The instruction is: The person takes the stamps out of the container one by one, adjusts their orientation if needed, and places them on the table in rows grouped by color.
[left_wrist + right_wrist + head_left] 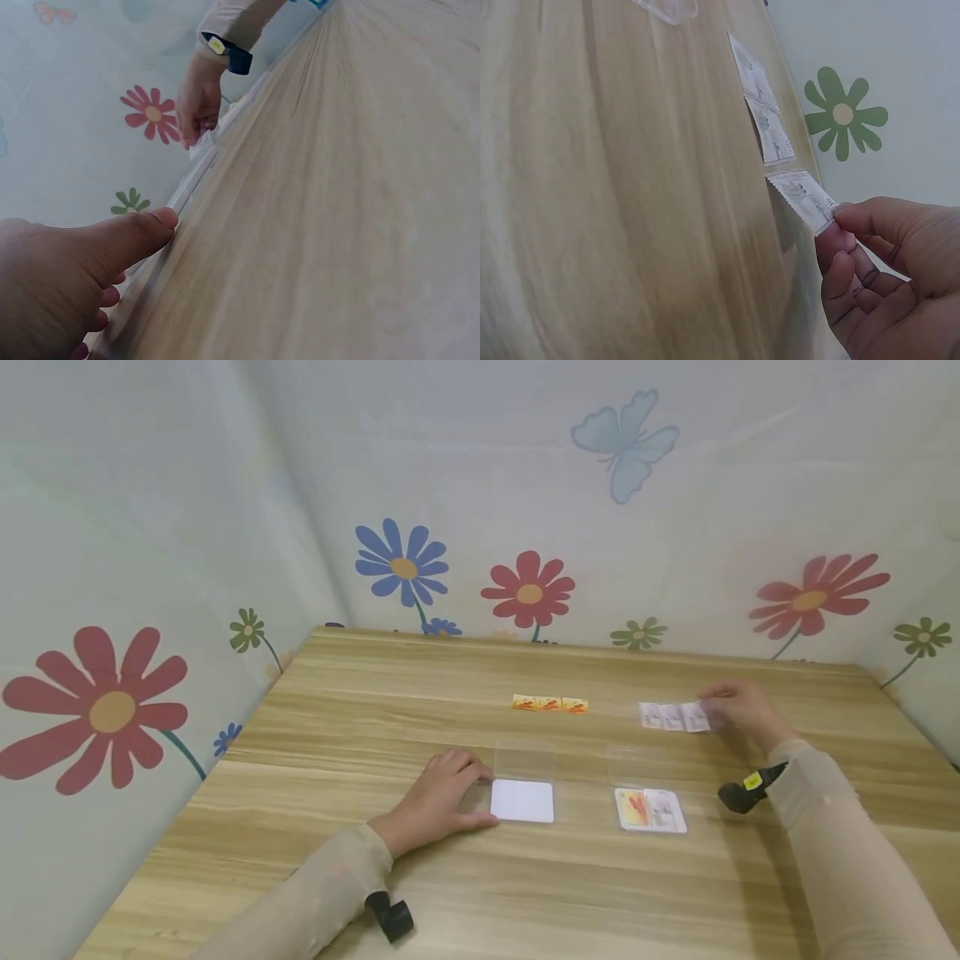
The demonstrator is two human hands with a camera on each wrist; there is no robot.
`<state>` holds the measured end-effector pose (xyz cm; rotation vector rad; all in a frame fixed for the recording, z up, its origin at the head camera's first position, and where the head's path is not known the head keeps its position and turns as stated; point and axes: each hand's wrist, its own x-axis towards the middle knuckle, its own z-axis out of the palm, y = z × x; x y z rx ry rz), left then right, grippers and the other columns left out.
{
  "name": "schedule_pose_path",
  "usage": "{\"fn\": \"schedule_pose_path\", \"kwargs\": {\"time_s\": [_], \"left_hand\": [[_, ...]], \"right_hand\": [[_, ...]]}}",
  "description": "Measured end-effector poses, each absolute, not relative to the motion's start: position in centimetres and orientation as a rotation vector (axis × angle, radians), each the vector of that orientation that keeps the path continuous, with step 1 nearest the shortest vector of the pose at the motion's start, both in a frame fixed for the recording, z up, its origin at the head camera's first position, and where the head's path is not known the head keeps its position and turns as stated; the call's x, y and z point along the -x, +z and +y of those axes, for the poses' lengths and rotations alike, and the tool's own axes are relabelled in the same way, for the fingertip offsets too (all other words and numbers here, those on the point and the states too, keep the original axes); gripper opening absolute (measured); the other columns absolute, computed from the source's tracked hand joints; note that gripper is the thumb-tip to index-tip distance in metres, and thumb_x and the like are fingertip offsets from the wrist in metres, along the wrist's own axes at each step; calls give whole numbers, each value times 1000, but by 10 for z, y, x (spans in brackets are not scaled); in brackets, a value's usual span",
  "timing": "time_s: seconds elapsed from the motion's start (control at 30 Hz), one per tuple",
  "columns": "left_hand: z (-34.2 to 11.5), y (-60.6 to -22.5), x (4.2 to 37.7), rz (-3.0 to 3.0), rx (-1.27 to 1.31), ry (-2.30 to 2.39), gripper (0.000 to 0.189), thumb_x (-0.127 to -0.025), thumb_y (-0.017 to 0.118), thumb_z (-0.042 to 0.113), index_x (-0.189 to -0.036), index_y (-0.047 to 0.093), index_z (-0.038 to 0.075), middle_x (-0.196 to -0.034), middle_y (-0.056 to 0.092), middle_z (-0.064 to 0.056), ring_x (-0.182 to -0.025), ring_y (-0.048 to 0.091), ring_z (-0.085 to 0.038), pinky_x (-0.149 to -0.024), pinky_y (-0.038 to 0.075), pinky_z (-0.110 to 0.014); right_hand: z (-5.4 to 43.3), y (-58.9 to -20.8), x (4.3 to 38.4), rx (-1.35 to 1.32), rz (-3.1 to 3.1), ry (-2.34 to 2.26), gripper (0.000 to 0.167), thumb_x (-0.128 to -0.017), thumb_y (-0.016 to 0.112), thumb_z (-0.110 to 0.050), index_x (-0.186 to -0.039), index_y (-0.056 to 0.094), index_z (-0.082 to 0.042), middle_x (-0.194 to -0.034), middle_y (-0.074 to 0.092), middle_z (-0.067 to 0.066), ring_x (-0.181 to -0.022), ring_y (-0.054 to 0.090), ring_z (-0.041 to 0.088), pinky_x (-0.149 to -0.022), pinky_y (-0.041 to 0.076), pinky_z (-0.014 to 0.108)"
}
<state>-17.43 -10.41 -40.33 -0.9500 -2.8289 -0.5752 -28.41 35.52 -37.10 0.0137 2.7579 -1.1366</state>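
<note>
3 pale stamps lie beyond and right of white card, row running sideways; right hand, nearer, pinches end stamp farthest from card; left hand spread, touching card's left edge.

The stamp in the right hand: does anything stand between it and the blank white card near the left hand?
Nothing upright visibly blocks the stamp. Low things lie along or beside the way: the neighbouring stamps, then the clear panel behind the stamped card. The left hand is at the left edge of the white card.
</note>
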Motion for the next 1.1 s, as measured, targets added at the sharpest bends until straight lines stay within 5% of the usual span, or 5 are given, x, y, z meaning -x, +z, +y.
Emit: {"fn": "schedule_pose_path", "kwargs": {"time_s": [0.43, 1.1], "left_hand": [[-103, -405, 173, -2822, 955, -575, 52, -76, 76, 48, -113, 63, 14, -114, 59, -2, -113, 52, -23, -104, 39, -45], [-103, -407, 171, -2822, 940, -582, 51, -76, 77, 48, -112, 63, 14, -112, 58, -2, -112, 52, -23, -104, 39, -45]], "right_hand": [[354, -378, 284, 7, 2848, -1073, 34, -93, 56, -14, -117, 58, 11, -98, 66, 16, -77, 54, 11, -66, 46, 23], [349, -380, 284, -5, 2857, -1055, 35, -94, 55, -15, -118, 56, 11, -115, 57, 30, -95, 52, 29, -74, 40, 29]]}}
